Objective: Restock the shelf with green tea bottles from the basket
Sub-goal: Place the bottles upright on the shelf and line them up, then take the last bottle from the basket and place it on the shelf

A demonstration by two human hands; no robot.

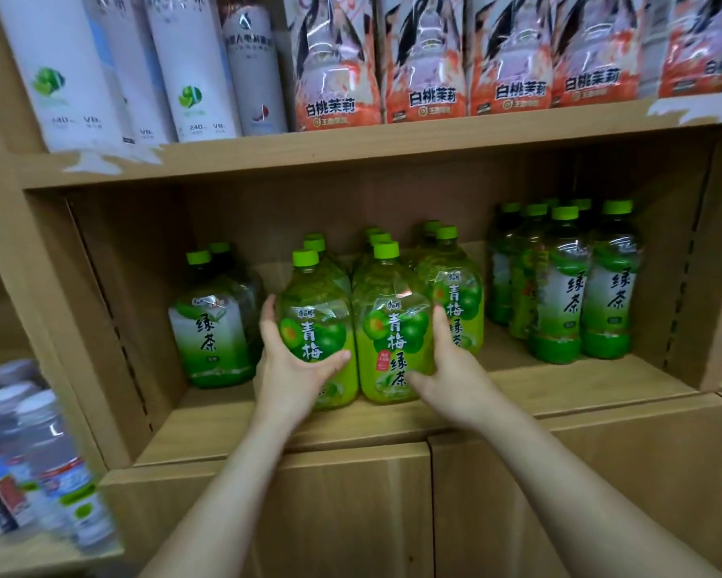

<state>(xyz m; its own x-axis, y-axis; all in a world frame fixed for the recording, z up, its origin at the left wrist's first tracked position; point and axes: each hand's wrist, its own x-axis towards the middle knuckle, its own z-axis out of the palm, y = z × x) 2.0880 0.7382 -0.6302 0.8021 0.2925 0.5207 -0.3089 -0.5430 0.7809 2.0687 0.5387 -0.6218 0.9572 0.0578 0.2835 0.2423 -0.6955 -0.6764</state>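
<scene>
Middle shelf [601,387]: front lip is bare wood, clear strip along it right of the hands. Open floor space between the left green tea bottle [213,327] and the left side wall, and a narrow gap between the plum-tea cluster and the right group of green tea bottles [567,285]. Upper shelf board [351,150] sits well above the caps, plenty of headroom.

Left hand [292,360] wraps the front-left plum green tea bottle [313,327], fingers spread round its left side, thumb across the label front. Right hand [455,369] cups the front-right plum green tea bottle [392,327] from the right, thumb over the lower label, fingers behind it. Both bottles stand upright on the shelf, touching each other, just behind the front lip. More of the same stand in rows behind; count is hard to read.

Both grips are loose-looking, palms on; can't tell whether the bottles bear on the shelf or on the hands. Cabinet doors [351,515] below are shut. Basket not in view.
</scene>
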